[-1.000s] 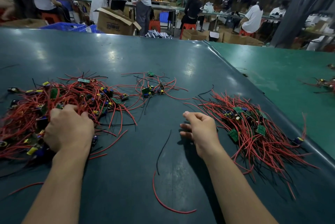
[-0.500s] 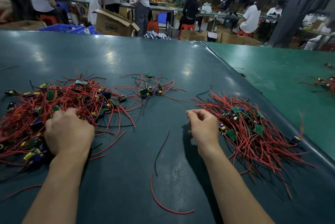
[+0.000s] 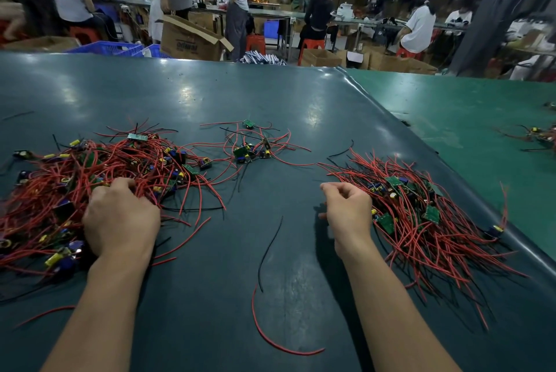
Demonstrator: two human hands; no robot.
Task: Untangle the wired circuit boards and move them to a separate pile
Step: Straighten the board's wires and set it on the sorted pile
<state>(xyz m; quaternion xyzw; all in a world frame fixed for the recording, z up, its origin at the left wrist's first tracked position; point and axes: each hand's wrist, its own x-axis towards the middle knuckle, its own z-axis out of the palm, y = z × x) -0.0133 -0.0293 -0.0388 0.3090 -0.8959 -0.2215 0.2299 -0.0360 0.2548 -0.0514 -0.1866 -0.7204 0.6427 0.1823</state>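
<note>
A big tangled pile of wired circuit boards (image 3: 90,173), with red and black wires, lies at the left of the dark table (image 3: 210,94). My left hand (image 3: 120,218) rests on its near right part, fingers curled down into the red wires. A separate pile of boards (image 3: 421,215) lies at the right. My right hand (image 3: 347,209) hovers at that pile's left edge, fingers loosely curled, with nothing visible in it. A small cluster of boards (image 3: 251,150) sits between the piles, farther back.
A loose red wire (image 3: 270,338) and a loose black wire (image 3: 269,248) lie between my forearms. A green table (image 3: 466,118) adjoins at the right, with more wired parts (image 3: 538,135) on it. Beyond the table's far edge are people, cardboard boxes (image 3: 189,37) and stools.
My right hand has drifted slightly right toward the separate pile and curled its fingers tighter. My left hand stays dug into the tangled pile.
</note>
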